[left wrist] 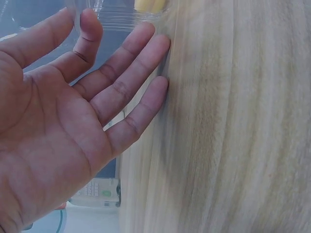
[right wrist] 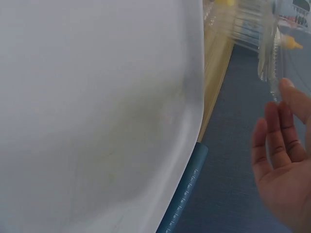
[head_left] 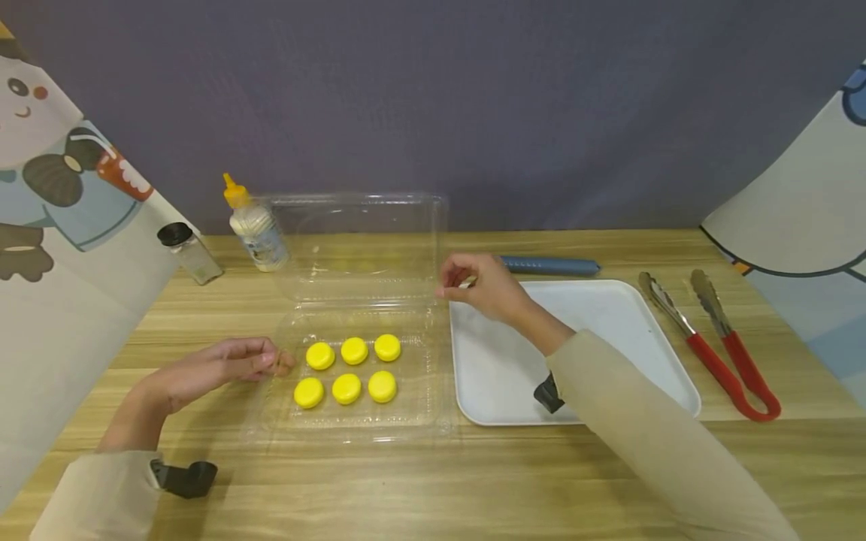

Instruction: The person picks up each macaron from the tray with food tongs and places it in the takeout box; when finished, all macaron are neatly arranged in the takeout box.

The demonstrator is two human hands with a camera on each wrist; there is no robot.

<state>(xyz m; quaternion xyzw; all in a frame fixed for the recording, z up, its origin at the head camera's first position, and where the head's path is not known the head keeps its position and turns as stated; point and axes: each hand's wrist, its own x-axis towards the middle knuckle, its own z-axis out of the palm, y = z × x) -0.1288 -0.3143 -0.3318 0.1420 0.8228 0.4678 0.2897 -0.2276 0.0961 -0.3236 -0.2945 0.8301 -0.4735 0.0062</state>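
A clear plastic clamshell box (head_left: pixel 416 409) lies on the table with its hinged lid (head_left: pixel 365 200) raised at the back. Several round yellow pieces (head_left: pixel 346 388), shaped like macarons, sit in two rows in its base. At the box's left edge, my left hand (head_left: pixel 223 364) pinches the rim between thumb and forefinger; the other fingers are loosely extended (left wrist: pixel 119 90). My right hand (head_left: pixel 490 289) pinches the right edge of the lid with thumb and fingertips, above the tray's back left corner. The right wrist view shows the thumb (right wrist: pixel 294 94) against the clear edge.
A white tray (head_left: pixel 649 383) lies right of the box, with red-handled tongs (head_left: pixel 737 368) beyond it. Behind the tray lies a blue rod with scale marks (head_left: pixel 555 266). A yellow-capped squeeze bottle (head_left: pixel 260 237) and a black-lidded jar (head_left: pixel 196 259) stand at back left.
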